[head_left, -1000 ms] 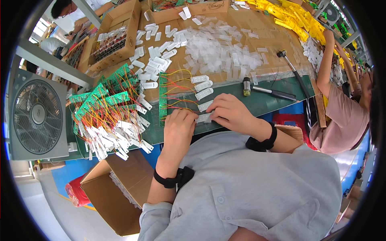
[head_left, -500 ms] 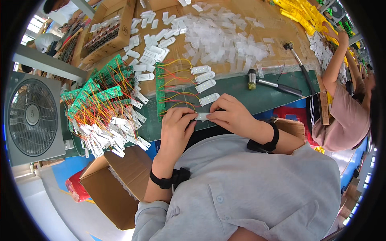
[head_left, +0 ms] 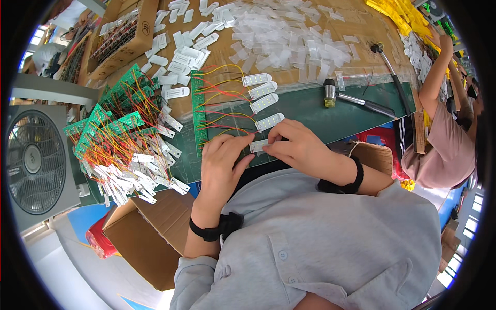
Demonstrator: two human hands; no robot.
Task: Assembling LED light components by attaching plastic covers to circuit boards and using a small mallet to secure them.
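White light plate (head_left: 258,146) at near center sits pinched in the right hand (head_left: 298,145); the left hand (head_left: 222,161) has thumb and forefinger apart. A careless tug could strain nearby wires (head_left: 222,65).

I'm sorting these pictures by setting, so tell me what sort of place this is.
Most likely an electronics assembly workshop: a green circuit board wired to small white plates lies on the workbench, more wired boards are heaped to its left, and translucent plastic pieces are piled loose.
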